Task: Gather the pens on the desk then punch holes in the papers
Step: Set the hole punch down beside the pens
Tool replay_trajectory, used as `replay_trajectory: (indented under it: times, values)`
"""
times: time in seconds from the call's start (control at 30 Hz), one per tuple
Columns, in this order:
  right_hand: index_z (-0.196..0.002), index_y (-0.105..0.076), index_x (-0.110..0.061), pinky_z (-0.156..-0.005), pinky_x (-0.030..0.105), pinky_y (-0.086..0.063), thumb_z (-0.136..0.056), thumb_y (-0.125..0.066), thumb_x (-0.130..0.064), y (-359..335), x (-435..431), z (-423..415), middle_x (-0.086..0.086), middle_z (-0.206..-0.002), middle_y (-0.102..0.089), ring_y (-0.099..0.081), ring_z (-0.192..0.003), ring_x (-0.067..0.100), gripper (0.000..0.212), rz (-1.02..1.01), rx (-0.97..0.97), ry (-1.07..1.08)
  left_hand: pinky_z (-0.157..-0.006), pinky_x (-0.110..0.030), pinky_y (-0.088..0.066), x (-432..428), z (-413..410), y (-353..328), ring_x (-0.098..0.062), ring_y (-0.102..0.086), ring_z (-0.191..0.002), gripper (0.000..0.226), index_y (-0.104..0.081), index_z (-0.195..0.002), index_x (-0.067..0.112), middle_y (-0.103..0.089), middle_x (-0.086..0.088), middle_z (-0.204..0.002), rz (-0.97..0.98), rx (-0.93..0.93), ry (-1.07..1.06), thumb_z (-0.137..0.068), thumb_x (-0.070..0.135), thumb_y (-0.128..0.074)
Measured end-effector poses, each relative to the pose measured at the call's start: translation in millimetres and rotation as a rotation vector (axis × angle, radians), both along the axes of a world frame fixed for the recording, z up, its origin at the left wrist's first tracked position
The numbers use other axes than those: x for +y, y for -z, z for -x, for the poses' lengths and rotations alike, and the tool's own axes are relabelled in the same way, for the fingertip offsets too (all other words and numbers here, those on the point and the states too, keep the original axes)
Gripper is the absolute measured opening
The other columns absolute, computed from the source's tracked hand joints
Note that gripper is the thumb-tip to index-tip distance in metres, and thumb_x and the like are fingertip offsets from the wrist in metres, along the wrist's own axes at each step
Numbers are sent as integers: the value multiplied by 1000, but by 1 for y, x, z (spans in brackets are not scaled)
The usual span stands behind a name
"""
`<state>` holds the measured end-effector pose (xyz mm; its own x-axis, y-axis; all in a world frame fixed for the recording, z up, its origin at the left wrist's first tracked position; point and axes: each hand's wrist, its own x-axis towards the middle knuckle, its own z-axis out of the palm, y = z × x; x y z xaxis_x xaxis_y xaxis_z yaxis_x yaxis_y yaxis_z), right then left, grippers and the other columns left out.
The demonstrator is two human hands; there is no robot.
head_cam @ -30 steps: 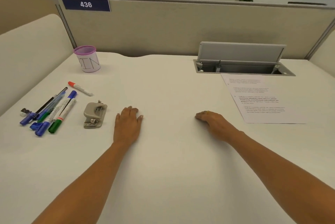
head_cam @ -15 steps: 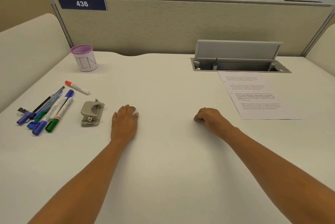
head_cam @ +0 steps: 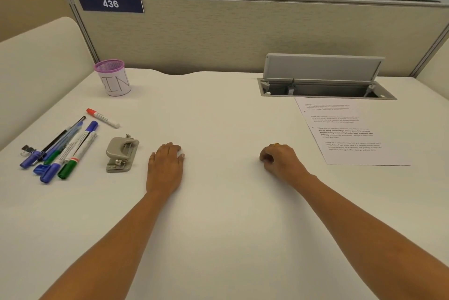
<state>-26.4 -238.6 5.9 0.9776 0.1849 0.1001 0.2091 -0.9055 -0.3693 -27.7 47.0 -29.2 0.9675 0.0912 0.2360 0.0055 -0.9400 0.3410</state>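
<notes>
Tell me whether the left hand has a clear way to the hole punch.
Probably yes: the left hand lies flat and empty on the desk just right of the hole punch, with bare surface between them.

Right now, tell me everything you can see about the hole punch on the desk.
The hole punch is a small two-hole type in grey-beige, metal by its look, with silver pivot hardware on top. It lies flat on the white desk, apart from everything: right of the pens, left of the left hand, which rests flat and does not touch it. No paper is in it.
</notes>
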Motion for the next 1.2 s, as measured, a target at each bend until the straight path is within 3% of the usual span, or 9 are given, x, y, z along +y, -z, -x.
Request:
replay_trajectory:
  times: [0.17,0.33,0.6,0.73,0.97,1.2]
  values:
    - [-92,-67,-4,-67,19,-28,-78,-51,0,6,24,-2,11,-93,-68,-58,-90,25,22,-92,-4,90,-112,-40,-24,0,1,-2,-23,-38,-131,32,-49,-124,12,-47,-8,-136,9,0,1,-97,25,-38]
    - [-97,-66,-4,-71,18,-29,-81,-47,1,7,71,-11,12,-98,-68,-57,-95,25,26,-166,2,33,-111,-38,-25,2,1,-5,-24,-41,-129,29,-51,-121,8,-49,-9,-134,99,0,19,-96,18,-41]
    - [-98,-64,-1,-72,22,-33,-82,-45,3,-1,134,-46,14,-99,-65,-56,-94,26,25,-140,59,-133,-98,-39,-37,31,-28,-31,-26,-39,-129,27,-52,-118,5,-46,-10,-135,198,-33,13,-94,14,-45]
    - [-99,-64,-2,-74,23,-36,-83,-45,4,-12,163,-76,14,-101,-64,-56,-96,27,25,-122,49,-187,-101,-38,-36,70,-60,-52,-27,-40,-128,28,-52,-119,5,-46,-11,-136,172,-65,-65,-94,16,-45]
    - [-102,-65,-1,-80,26,-42,-85,-44,4,-40,234,-144,14,-105,-66,-58,-99,27,28,-129,-2,-309,-91,-43,-39,161,-105,-71,-33,-48,-116,28,-55,-116,1,-53,-17,-125,107,-44,-286,-92,14,-49]
    - [-107,-67,-1,-84,22,-42,-87,-50,2,-76,316,-213,16,-108,-68,-61,-100,26,26,-204,-46,-373,-105,-41,-33,239,-133,-58,-30,-40,-129,44,-46,-131,3,-44,-14,-140,138,147,-444,-96,30,-41]
